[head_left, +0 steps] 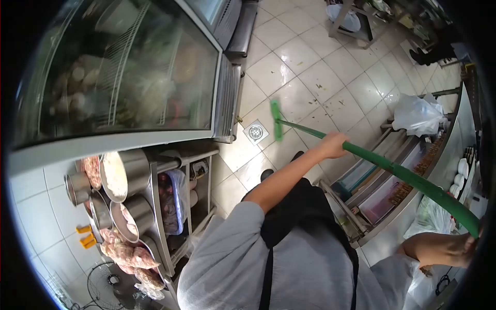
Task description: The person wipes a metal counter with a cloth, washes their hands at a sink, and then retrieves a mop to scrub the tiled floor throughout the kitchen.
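Observation:
A green long-handled broom (380,161) slants across the view from the lower right to the floor. Its narrow, slightly blurred head (276,121) rests by the metal floor drain (256,132); bristles cannot be made out. My left hand (332,145) is wrapped round the middle of the handle, arm stretched forward. Near the handle's top end, my right hand (461,249) grips it at the right edge, its fingers partly in shadow. Bits of green scraps (319,86) lie scattered over the shiny tiles to the right of the head.
A glass-door fridge (219,98) stands at upper left. Below it, a metal shelf unit (156,206) carries pots (129,175) and bagged meat (129,253). To the right is a counter with skewer trays (400,194) and a plastic bag (417,114). Someone's dark shoes (419,57) show beyond.

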{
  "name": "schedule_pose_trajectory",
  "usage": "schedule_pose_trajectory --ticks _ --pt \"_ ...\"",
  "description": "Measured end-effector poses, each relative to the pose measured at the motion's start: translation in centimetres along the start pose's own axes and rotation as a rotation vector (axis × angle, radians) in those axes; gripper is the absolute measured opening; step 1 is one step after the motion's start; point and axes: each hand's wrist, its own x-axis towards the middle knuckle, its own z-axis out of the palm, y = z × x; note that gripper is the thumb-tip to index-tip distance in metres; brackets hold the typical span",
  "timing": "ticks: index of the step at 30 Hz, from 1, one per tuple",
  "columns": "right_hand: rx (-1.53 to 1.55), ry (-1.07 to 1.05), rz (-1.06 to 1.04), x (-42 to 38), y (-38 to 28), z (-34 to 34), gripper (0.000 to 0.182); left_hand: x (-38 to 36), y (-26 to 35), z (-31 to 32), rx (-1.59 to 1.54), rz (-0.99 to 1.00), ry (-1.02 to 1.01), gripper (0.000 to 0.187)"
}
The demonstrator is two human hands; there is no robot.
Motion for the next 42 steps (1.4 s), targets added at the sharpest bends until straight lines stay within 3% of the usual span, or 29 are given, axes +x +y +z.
schedule_pose_trajectory --ticks 1,2,4,5,6,7,9,11,12,13,15,17,20,24,25,26,27,28,29,30,32,35,37,40,42 --pt "-0.279 -0.335 0.068 1.6 -0.4 -3.3 0.04 0.1 -0.3 -0.2 0.026 -0.074 -0.036 0.018" --pt "-0.283 -0.326 0.068 2.6 0.7 -6.7 0.04 0.1 -1.3 -0.8 0.057 -0.144 -0.068 0.017" --pt "-0.053 -0.06 0.369 1.6 5.2 -13.7 0.033 -0.7 -6.1 -2.4 0.119 -0.299 -0.192 0.017" --pt "-0.288 0.111 0.332 -0.3 10.1 -13.6 0.036 -1.3 -9.2 -2.9 0.182 -0.386 -0.167 0.017" --pt "-0.251 0.367 0.378 -3.0 14.9 -9.9 0.038 -1.6 -12.0 -3.3 0.36 -0.43 -0.093 0.017" --pt "-0.073 0.164 0.461 -4.5 16.7 -9.2 0.031 -1.4 -14.6 -3.0 0.368 -0.524 -0.01 0.018" --pt "-0.189 0.082 0.423 -2.4 16.2 -10.4 0.033 2.1 -14.2 -1.9 0.388 -0.497 -0.194 0.02" --pt "-0.278 0.062 0.364 1.9 12.2 -12.9 0.032 7.4 -10.5 1.3 0.337 -0.445 -0.219 0.02" --pt "-0.34 0.12 0.244 3.9 10.3 -12.6 0.033 10.0 -9.6 3.4 0.34 -0.232 -0.108 0.02" --pt "-0.407 0.177 0.138 5.8 8.7 -12.2 0.034 13.2 -7.9 4.4 0.283 -0.175 -0.13 0.022" --pt "-0.625 -0.473 -0.135 7.9 7.9 -8.4 0.03 19.1 -4.2 3.9 0.142 -0.106 -0.213 0.022" --pt "-0.441 -0.643 -0.048 8.7 5.1 -8.2 0.023 21.8 -1.7 4.2 0.125 -0.056 -0.237 0.022" --pt "-0.287 -0.577 -0.042 10.5 1.7 -8.4 0.015 21.5 2.0 4.5 0.086 0.061 -0.149 0.023" --pt "-0.549 -0.711 -0.012 11.6 1.7 -12.5 0.034 15.8 1.9 5.2 0.131 -0.2 -0.175 0.02" --pt "-0.089 -0.721 0.348 12.5 2.6 -14.0 0.034 14.2 0.9 5.0 0.155 -0.344 -0.328 0.02" --pt "0.326 -0.609 0.604 10.7 5.6 -11.2 0.027 12.1 -0.4 5.4 0.133 -0.284 -0.287 0.019" --pt "0.303 -0.622 0.595 10.1 5.4 -12.4 0.027 11.1 -1.8 6.3 0.103 -0.228 -0.24 0.018" --pt "0.142 -0.408 0.49 9.6 4.5 -14.1 0.022 11.6 -2.5 8.1 0.082 -0.219 -0.237 0.018" --pt "-0.015 -0.195 0.379 9.6 4.0 -14.8 0.021 12.5 -3.0 10.2 0.076 -0.131 -0.07 0.018" --pt "-0.103 -0.329 0.335 10.0 4.5 -12.1 0.025 13.4 -2.8 12.1 0.07 -0.053 0.099 0.018" --pt "-0.179 -0.487 0.267 10.9 5.4 -9.5 0.034 18.9 -1.4 13.0 0.029 0.034 0.199 0.017" --pt "-0.272 -0.639 0.129 10.7 6.4 -13.3 0.027 27.8 -1.2 12.6 -0.101 0.022 0.021 0.015" --pt "-0.375 -0.838 0.058 10.0 7.3 -12.3 0.023 29.8 -0.9 13.2 -0.109 0.05 -0.011 0.014" --pt "-0.243 -0.85 0.022 9.9 5.6 -12.9 0.021 29.8 0.1 11.7 -0.161 0.121 0.069 0.015" --pt "-0.064 -0.628 -0.003 10.4 5.3 -14.0 0.022 27.6 2.7 9.8 -0.18 0.09 0.071 0.013"
